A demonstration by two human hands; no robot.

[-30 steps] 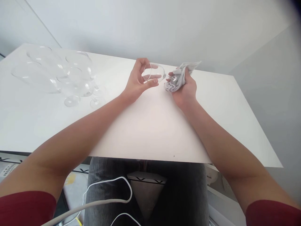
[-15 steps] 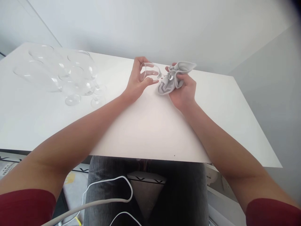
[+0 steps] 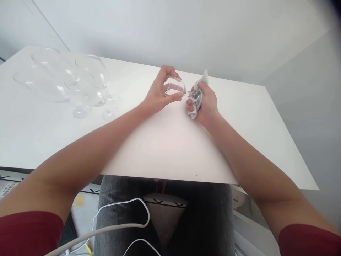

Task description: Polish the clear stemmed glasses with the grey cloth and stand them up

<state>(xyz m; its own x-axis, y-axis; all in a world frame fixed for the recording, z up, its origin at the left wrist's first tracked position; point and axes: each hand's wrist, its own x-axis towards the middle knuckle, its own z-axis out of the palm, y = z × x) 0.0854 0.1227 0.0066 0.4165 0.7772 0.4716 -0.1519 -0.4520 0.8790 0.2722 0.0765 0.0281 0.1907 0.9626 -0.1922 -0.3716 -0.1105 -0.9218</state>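
Note:
My left hand (image 3: 159, 93) is closed round the bowl of a clear wine glass (image 3: 175, 87), held on its side above the white table (image 3: 165, 142). Just to its right, my right hand (image 3: 204, 105) grips a crumpled grey cloth (image 3: 196, 99), bunched round the glass's stem and foot. The stem is mostly hidden by the cloth and my fingers. Both hands hover near the table's far middle.
Several clear wine glasses (image 3: 80, 85) stand grouped at the table's far left. A white wall runs behind the table. Below the near edge are my grey-trousered legs (image 3: 165, 220) and white cables (image 3: 119, 220).
The cloth, spread wider half a second ago, is now bunched tighter in my right hand against the stem. The glass has shifted slightly right and turned in my left hand.

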